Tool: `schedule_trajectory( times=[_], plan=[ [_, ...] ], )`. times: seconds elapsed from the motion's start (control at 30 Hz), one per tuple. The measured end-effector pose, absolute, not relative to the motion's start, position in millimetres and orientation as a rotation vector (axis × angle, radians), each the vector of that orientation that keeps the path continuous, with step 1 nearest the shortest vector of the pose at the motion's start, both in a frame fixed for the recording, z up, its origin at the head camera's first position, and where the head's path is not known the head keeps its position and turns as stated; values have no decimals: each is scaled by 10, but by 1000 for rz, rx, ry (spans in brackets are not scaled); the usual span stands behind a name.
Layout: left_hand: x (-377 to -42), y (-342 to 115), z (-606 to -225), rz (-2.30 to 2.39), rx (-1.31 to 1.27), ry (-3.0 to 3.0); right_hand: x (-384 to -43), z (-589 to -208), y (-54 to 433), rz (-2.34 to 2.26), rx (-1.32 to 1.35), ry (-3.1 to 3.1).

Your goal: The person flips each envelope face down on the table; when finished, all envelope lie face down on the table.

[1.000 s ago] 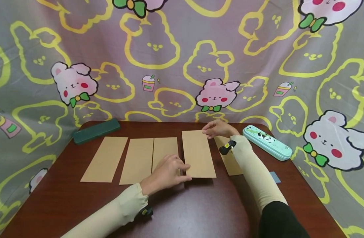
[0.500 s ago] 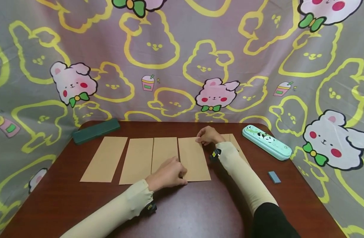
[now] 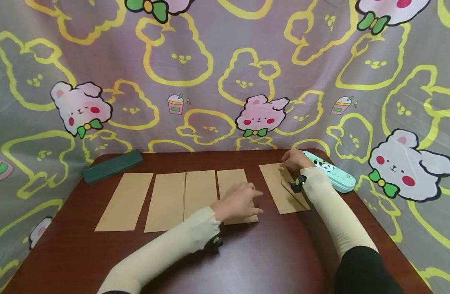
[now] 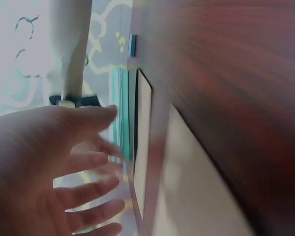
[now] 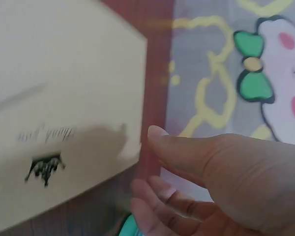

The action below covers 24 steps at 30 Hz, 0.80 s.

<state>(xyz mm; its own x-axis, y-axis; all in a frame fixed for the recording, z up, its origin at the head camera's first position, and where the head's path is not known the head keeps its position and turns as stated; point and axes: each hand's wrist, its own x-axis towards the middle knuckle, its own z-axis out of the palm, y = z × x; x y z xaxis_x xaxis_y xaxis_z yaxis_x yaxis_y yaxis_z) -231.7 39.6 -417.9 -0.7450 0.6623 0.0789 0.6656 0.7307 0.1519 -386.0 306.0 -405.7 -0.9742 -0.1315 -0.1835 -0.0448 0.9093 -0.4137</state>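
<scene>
Several tan paper envelopes lie in a row on the brown table. My left hand [image 3: 239,201], fingers spread and holding nothing, is over the front part of the fourth envelope [image 3: 230,179]. In the left wrist view its thumb and fingers [image 4: 96,189] are apart. At the far right corner of the fifth envelope [image 3: 272,185] is my right hand [image 3: 297,158]. A crease or flap edge runs along that envelope's right side. In the right wrist view, printed writing and a dark crown mark [image 5: 45,168] show on it; the thumb [image 5: 160,135] is just beside its edge, fingers below.
Left of these lie three more envelopes, the first [image 3: 125,202] slanting, the second [image 3: 165,202] and third [image 3: 200,188] side by side. A dark green case [image 3: 112,166] is at the back left. A mint panda pencil case [image 3: 342,179] is partly behind the right arm.
The fourth envelope, tilted up a second ago, now lies flat beside the third. My right hand has left it and moved right to the fifth; my left hand has moved right with fingers extended.
</scene>
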Motion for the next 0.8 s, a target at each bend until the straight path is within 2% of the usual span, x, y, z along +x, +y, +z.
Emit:
schedule_trajectory(
  times=[0.17, 0.27, 0.47, 0.8],
  plan=[
    [-2408, 1116, -4222, -62, -1127, -2954, -3912, -4135, 3154, -563, -87, 2807],
    [-2405, 1297, -4328, 53, -1118, -3001, -3947, -4197, 3096, -599, -79, 2808],
    [-2419, 1217, -4382, -54, -1029, -3098, -3953, -4181, 3039, -695, -134, 2738],
    [-2335, 1099, -4402, -122, -1027, -3085, -3965, -4132, 3123, -698, -458, 2525]
  ],
)
